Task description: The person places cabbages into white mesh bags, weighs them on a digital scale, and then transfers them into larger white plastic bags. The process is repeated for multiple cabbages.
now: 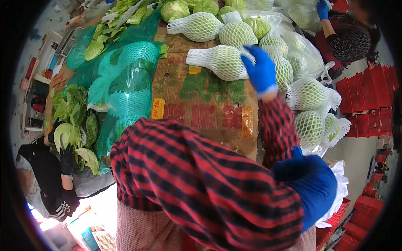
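Observation:
My right hand (261, 70), in a blue glove and slightly blurred, is at the right end of a cabbage in a white foam net (227, 62). Its thumb and forefinger are apart and overlap the net's edge; whether they grip it is unclear. The cabbage lies on a flattened cardboard sheet (204, 100), the net's gathered tail pointing left. Just behind are two more netted cabbages, one on its side (201, 26) and one with its tail upward (237, 31). My left hand is out of view, with my plaid-clothed body across the lower middle.
Netted cabbages in clear plastic bags (309, 125) line the right side. Bare cabbages (175, 11) sit at the back. Green mesh and film (128, 81) cover the left. A co-worker's black-gloved hand (67, 160) is beside a cabbage (67, 136). Red crates (366, 89) are stacked at right.

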`<state>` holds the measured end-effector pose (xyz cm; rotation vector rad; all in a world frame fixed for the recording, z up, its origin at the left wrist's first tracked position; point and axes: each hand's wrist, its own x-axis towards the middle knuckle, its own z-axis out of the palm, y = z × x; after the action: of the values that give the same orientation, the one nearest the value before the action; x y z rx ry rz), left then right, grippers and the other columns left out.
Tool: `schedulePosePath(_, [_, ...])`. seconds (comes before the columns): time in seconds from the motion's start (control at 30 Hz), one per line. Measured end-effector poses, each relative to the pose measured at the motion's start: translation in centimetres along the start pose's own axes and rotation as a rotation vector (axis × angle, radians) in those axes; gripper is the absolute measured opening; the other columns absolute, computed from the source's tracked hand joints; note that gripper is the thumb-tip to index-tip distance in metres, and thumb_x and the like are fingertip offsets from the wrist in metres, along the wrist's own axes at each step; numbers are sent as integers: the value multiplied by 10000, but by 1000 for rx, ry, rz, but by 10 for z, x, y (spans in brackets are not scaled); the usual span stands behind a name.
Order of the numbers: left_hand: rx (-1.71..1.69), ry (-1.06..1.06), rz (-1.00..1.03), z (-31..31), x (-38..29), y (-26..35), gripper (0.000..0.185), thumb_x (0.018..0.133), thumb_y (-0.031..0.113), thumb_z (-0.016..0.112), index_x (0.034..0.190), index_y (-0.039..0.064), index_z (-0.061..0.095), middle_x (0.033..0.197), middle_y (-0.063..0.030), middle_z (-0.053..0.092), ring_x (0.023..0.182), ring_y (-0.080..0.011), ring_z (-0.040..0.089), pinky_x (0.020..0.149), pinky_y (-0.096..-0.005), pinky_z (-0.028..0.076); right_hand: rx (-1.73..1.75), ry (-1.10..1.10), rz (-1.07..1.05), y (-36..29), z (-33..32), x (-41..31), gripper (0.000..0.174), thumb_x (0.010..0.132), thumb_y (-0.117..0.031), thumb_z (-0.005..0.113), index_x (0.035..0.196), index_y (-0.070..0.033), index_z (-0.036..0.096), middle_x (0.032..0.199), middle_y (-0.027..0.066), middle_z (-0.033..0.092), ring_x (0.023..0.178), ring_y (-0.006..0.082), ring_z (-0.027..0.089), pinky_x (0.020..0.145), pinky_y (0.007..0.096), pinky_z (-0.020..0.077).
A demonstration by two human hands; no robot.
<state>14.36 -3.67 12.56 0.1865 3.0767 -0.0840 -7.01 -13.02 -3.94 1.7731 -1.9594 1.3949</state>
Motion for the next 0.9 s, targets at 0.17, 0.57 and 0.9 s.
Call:
schedulePosePath(0.17, [-76, -5, -154, 26, 3, -44, 296, 802, 331, 529, 917, 81, 638, 648, -105, 609, 571, -325, 594, 495, -435, 445, 14, 72, 473, 85, 36, 120, 269, 815, -195, 632, 1017, -17, 651, 903, 61, 669, 818, 125, 617, 734, 248, 460])
schedulePosePath(0.57, [-1325, 724, -993, 224, -39, -173, 552, 873, 484, 468, 1345, 206, 394, 979, -82, 624, 781, -165, 593, 679, -322, 470, 717, 418, 568, 110, 27, 98, 409, 893, -298, 507, 1235, -74, 519, 1202, 54, 535, 1001, 157, 533, 818, 271, 401])
schedulePosePath(0.9, [-2326, 1075, -798, 215, -12, -220, 633, 881, 569, 322, 1386, 190, 285, 1400, -122, 321, 1255, -312, 345, 989, -516, 308, 427, 1, -4, -6, 16, 42, 368, 790, -150, 645, 1129, -28, 572, 1138, 142, 557, 1121, 252, 480, 974, 366, 351])
